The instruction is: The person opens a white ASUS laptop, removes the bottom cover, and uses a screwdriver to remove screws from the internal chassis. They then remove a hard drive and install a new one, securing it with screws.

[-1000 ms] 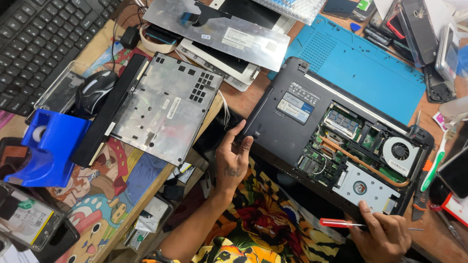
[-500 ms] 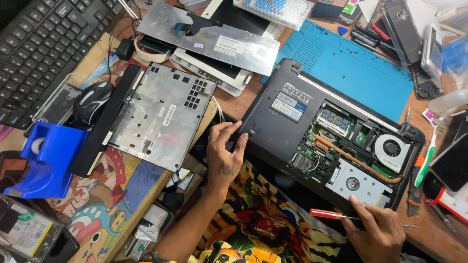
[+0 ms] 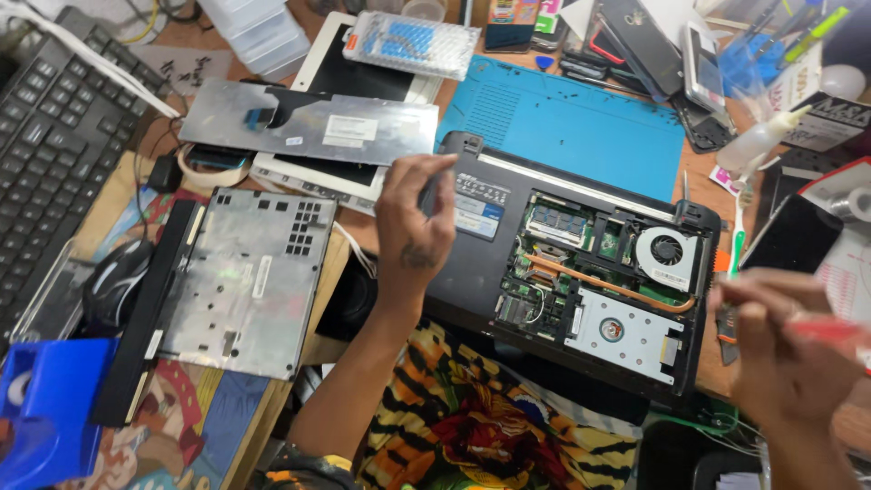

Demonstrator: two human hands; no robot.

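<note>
A black laptop (image 3: 472, 272) lies upside down with its bottom cover off, showing a fan (image 3: 667, 249), a copper heat pipe and a silver drive (image 3: 621, 331). My left hand (image 3: 413, 222) hovers over the laptop's left part with its fingertips drawn together; whether something small is pinched there is too unclear to tell. My right hand (image 3: 785, 358), blurred, is off the laptop's right end, closed around a red-handled screwdriver (image 3: 830, 331).
A blue work mat (image 3: 581, 127) lies behind the laptop. To the left are a grey metal cover panel (image 3: 249, 281), a silver keyboard module (image 3: 308, 122), a black keyboard (image 3: 54, 136), a mouse (image 3: 118, 281) and a blue plastic holder (image 3: 41, 408). Tools and phones crowd the right.
My left hand has lifted off the laptop's front-left edge and now hovers higher over it. My right hand has risen with the screwdriver. The view has shifted closer.
</note>
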